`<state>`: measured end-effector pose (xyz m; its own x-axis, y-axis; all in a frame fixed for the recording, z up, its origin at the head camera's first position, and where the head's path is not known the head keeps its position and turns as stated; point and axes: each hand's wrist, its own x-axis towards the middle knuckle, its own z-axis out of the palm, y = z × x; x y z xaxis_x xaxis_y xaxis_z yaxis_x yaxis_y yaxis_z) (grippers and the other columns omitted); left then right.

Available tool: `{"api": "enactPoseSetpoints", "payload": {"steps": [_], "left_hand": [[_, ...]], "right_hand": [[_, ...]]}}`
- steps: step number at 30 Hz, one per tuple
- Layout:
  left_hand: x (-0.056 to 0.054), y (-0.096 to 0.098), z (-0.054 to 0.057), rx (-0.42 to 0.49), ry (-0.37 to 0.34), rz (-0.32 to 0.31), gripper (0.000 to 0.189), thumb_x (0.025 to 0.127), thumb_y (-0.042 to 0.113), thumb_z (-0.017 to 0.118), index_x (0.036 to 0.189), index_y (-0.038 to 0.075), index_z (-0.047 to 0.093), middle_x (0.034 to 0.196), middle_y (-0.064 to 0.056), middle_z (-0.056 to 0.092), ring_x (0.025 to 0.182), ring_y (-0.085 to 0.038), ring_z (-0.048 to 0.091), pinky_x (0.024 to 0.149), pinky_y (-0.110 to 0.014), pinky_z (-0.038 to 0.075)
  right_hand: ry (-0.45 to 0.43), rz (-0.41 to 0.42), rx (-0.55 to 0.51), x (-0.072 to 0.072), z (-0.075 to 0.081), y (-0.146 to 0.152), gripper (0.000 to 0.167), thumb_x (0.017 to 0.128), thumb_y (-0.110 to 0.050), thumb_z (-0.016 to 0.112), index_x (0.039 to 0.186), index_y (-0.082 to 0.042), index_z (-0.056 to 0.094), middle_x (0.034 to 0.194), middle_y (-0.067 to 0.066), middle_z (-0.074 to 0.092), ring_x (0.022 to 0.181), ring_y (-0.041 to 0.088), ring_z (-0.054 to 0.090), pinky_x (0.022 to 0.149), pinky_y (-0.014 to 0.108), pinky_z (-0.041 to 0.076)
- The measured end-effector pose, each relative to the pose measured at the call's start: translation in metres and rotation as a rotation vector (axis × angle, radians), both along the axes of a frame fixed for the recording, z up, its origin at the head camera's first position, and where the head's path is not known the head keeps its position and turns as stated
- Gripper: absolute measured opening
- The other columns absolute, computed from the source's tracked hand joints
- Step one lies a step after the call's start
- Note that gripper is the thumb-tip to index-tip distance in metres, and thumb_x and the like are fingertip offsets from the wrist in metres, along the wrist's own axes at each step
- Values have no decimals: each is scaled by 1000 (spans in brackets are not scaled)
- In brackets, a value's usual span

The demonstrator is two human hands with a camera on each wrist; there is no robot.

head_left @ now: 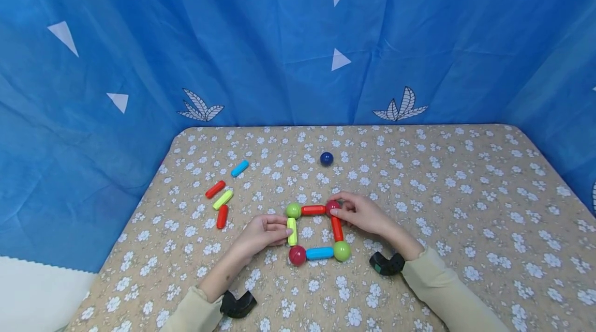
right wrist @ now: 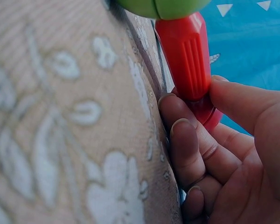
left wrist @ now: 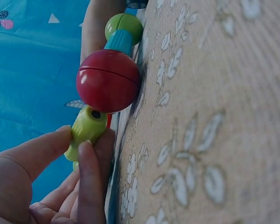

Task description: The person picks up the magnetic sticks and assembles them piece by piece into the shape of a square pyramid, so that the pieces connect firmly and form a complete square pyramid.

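In the head view, balls and rods lie in a near-square ring. My left hand (head_left: 265,232) pinches the yellow-green rod (head_left: 292,231) on its left side. In the left wrist view this rod's dark-tipped end (left wrist: 96,113) shows beside the near red ball (left wrist: 108,81); whether they touch I cannot tell. My right hand (head_left: 360,212) holds the far red ball (head_left: 332,207) between thumb and fingers. From that ball a red rod (right wrist: 184,56) runs to a green ball (head_left: 342,251). A blue rod (head_left: 319,253), another red rod (head_left: 313,210) and another green ball (head_left: 293,210) make up the rest.
Left of the ring lie loose rods: a blue one (head_left: 239,168), a yellow-green one (head_left: 223,199) and two red ones, one upper (head_left: 215,189) and one lower (head_left: 222,216). A dark blue ball (head_left: 327,159) sits beyond the ring on the flowered cloth (head_left: 442,166). Blue curtains (head_left: 279,37) stand behind.
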<state>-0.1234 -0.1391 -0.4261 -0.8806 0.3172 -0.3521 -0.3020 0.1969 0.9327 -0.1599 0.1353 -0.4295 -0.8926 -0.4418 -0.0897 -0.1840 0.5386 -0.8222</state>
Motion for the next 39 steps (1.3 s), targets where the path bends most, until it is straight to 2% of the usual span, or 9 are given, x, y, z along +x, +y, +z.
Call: {"api": "enactPoseSetpoints", "payload": {"steps": [13,23,28,33,39], "left_hand": [[1,6,0,11,2,34,30,85,7,68,107,-11,60,87,-11,69,73,-12,65,67,-24,54],[0,8,-1,0,0,56,33,85,8,69,110,-11,60,90,-14,69,76,-16,66,68,-27,54],[1,8,-3,34,7,62,42,84,5,68,118,-10,50,87,-13,68,72,-15,65,67,-27,55],[2,8,-1,43,19,79,62,83,5,70,134,-5,36,84,-10,67,72,-17,64,68,-30,55],[4,7,1,45,44,51,76,84,5,69,146,3,24,85,-12,68,69,-16,64,65,-27,54]], "right_hand": [[-4,-17,3,-2,3,0,30,90,-24,64,119,-14,61,63,-1,54,53,16,48,50,27,41],[0,-23,12,-2,2,-1,30,90,-25,64,119,-15,61,63,-1,54,53,17,48,50,28,40],[4,-21,13,-1,1,-1,30,90,-23,64,119,-15,60,62,-1,54,53,17,48,49,27,40],[14,-11,6,-1,1,-1,30,90,-23,64,119,-14,60,62,-1,54,54,16,48,50,27,40],[21,-1,11,0,2,-1,30,90,-22,64,119,-14,60,63,-2,54,54,16,48,51,27,41]]}}
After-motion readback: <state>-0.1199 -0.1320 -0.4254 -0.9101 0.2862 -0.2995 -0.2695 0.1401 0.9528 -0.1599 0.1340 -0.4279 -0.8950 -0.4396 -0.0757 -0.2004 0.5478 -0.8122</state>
